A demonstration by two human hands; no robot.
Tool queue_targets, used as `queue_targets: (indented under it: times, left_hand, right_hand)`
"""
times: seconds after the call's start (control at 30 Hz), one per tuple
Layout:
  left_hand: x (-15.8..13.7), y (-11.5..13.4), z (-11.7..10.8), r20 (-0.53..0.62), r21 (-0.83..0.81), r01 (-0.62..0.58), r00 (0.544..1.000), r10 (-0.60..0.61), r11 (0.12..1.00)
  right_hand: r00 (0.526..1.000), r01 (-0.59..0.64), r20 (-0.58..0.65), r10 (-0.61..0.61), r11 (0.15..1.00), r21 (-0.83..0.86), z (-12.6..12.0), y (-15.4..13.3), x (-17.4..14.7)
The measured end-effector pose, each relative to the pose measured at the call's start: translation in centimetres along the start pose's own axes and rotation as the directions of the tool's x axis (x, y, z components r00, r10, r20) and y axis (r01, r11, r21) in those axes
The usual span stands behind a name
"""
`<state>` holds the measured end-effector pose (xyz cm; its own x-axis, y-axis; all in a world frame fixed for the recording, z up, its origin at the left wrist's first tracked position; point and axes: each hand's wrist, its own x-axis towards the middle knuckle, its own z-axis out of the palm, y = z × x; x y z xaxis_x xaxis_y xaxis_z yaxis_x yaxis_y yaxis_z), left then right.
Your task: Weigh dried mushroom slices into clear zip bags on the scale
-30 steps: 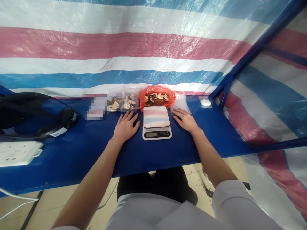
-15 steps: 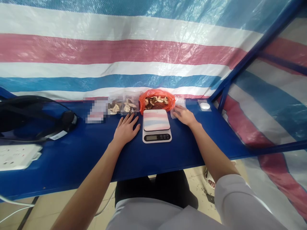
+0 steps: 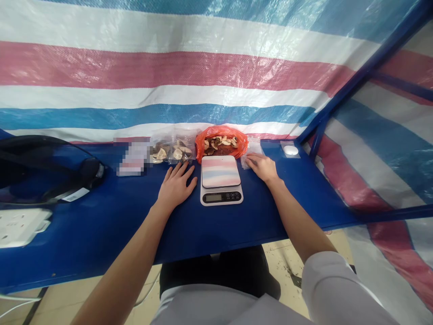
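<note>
My left hand [image 3: 176, 184] lies flat on the table with its fingers spread and holds nothing. Its fingertips are close to two clear bags of dried mushroom slices [image 3: 181, 150]. Between my hands sits a kitchen scale [image 3: 221, 174], its striped platform bare and its display unlit or too faint to read. Behind the scale, an orange-red plastic bag [image 3: 239, 151] stands open with more dried mushroom slices [image 3: 221, 143] inside. My right hand [image 3: 263, 167] rests, fingers extended, on flat clear plastic bags [image 3: 254, 146] right of the scale; it does not visibly grip them.
A small white oval object [image 3: 290, 150] lies on a clear packet at the right. Farther left are a blurred-out packet [image 3: 133, 158], a black headset-like object [image 3: 91, 174] and a white power strip [image 3: 22, 227]. Striped tarpaulin [image 3: 169, 70] hangs behind the blue table [image 3: 216, 230].
My hands hold almost the same positions. The view has shifted slightly, and a shoe seen on the floor beyond my right forearm has gone from sight.
</note>
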<state>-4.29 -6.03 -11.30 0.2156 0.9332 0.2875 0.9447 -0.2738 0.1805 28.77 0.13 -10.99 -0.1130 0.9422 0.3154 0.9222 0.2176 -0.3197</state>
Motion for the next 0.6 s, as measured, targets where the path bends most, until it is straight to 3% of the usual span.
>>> queue_targets:
  times: [0.17, 0.33, 0.6]
  left_hand:
    - [0.0, -0.1, 0.1, -0.003, -0.013, 0.000, 1.000, 0.000, 1.000]
    - [0.0, -0.1, 0.1, -0.025, -0.023, 0.004, 1.000, -0.005, 1.000]
    - [0.1, -0.5, -0.4, -0.127, -0.206, 0.049, 0.989, -0.076, 0.977]
  right_hand:
    - [0.998, -0.027, -0.061, 0.030, 0.998, 0.050, 0.1, 0.4, -0.1]
    - [0.986, -0.027, -0.158, 0.062, 0.977, 0.214, -0.3, 1.0, -0.1]
    - [0.958, -0.023, -0.226, 0.177, 0.832, 0.554, -3.0, 0.4, -1.3]
